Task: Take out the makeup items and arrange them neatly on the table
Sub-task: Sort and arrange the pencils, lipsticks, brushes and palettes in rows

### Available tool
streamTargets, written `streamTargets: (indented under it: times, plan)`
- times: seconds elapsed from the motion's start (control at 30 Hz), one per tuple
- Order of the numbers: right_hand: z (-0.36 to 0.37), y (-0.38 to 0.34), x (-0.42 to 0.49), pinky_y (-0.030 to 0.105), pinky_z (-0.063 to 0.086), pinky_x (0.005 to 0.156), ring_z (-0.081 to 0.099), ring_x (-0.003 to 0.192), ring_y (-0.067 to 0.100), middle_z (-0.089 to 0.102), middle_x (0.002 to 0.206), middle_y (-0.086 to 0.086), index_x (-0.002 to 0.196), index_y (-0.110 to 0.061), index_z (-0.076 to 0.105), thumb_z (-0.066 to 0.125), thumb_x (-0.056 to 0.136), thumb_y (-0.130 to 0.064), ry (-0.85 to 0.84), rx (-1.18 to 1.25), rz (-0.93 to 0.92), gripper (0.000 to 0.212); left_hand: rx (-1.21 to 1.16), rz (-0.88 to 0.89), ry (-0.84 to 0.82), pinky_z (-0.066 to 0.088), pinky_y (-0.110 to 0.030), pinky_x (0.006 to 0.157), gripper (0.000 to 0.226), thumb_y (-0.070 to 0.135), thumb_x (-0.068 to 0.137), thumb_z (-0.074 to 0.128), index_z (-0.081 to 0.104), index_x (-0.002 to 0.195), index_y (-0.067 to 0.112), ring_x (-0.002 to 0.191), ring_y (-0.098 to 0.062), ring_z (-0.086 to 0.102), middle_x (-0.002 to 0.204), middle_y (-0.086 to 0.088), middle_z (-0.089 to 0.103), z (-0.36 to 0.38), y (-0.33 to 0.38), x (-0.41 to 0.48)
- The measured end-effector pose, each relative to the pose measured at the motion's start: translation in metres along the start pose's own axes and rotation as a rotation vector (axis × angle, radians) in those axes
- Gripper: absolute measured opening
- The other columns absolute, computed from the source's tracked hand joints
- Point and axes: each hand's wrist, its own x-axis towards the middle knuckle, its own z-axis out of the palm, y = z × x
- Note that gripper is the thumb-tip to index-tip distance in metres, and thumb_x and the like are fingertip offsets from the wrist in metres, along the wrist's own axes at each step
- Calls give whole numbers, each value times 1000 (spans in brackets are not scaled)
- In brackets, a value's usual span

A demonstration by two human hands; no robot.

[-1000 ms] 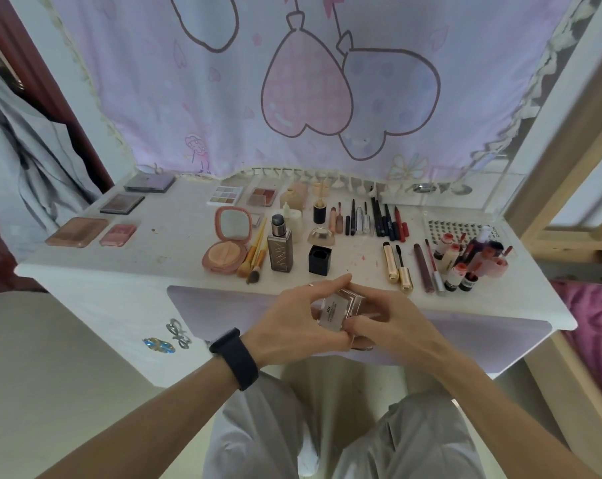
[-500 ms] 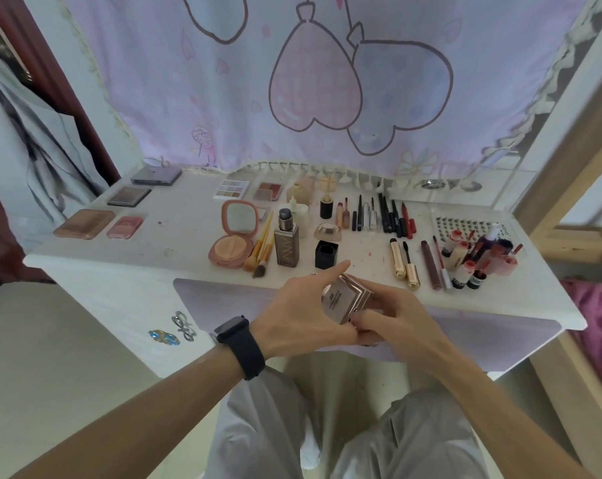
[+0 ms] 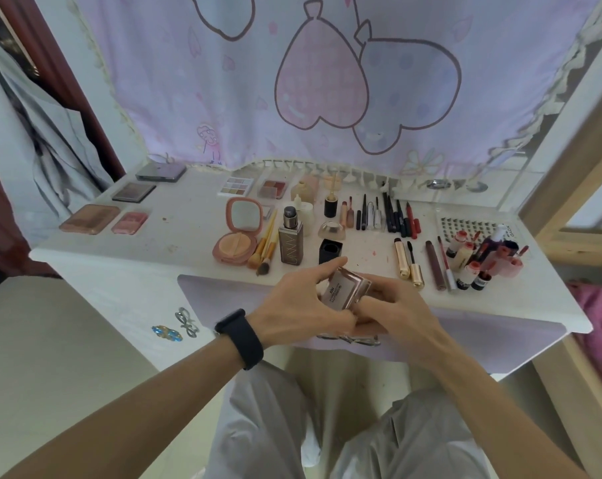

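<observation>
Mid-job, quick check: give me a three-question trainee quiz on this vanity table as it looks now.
1. True or false: the round pink compact lies open, mirror up.
2. The left hand and right hand together hold: A) a mascara wand B) a small rose-gold case C) a lipstick.
3. What lies between the compact and the tall bottle?
Key: 1 true; 2 B; 3 makeup brushes.

White table (image 3: 189,219) bears palettes (image 3: 89,219), brushes (image 3: 267,250), pencils (image 3: 401,220).
</observation>
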Motion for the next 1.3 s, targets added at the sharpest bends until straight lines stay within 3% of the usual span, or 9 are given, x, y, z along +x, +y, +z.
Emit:
streamTargets:
  times: [0.17,0.3,0.47,0.53,0.73,0.87,0.97,1.2,1.3]
  plan:
    - [1,-1,5,34,63,68,77,84,30,79,94,7,95,-24,78,58,87,-7,62,-19,40,28,-217,-45,11,58,-34,92,86,22,72,76,41,150,24,102,-13,71,136,6,59,-1,-3,2]
    - [-2,2,2,31,62,65,77,77,30,78,85,8,97,-29,78,64,90,-28,101,-55,-6,17,-313,-61,32,57,-25,89,77,22,73,71,47,146,25,111,1,64,130,12,62,2,-2,3]
    - [-3,5,-5,24,60,65,76,79,15,78,94,-9,112,-48,72,59,87,-65,193,-178,-122,34,-700,-84,-48,53,-53,98,47,17,80,68,68,121,38,111,-36,67,121,-9,70,8,1,7]
    - [-3,6,-8,20,58,68,74,81,8,77,93,-15,117,-47,69,54,85,-76,216,-260,-143,45,-814,-119,-64,49,-57,101,49,13,83,65,63,128,33,113,-42,65,125,-16,66,13,0,8]
    - [-13,10,-10,25,60,62,73,73,6,76,89,-16,103,-46,72,53,96,-59,321,-337,-34,24,-1044,-164,-130,54,-52,95,37,17,91,58,63,127,23,116,-48,61,131,-27,60,30,2,7]
    - [-25,2,-10,22,57,53,74,63,10,75,98,-12,110,-43,66,61,92,-59,375,-307,88,25,-1073,-178,-127,58,-39,88,41,10,103,40,49,139,26,116,-42,64,130,-21,64,39,2,8]
    - [-31,-5,-10,23,56,50,74,63,11,71,102,-10,117,-33,66,63,89,-61,367,-271,174,39,-1084,-226,-64,60,-39,83,40,7,103,37,52,128,35,108,-37,69,117,-18,71,42,5,10]
    - [-39,-12,-10,50,59,89,74,96,37,74,116,9,121,-25,70,78,62,-70,331,174,308,75,-1103,-305,14,62,-44,81,33,5,98,39,65,117,13,98,-37,71,113,-22,71,34,7,15]
    - [-35,-8,-10,41,63,69,76,82,36,78,91,13,105,-15,76,90,58,-53,349,375,283,62,-964,-309,98,62,-42,77,35,5,98,41,64,120,19,102,-36,69,118,-18,67,30,6,15]
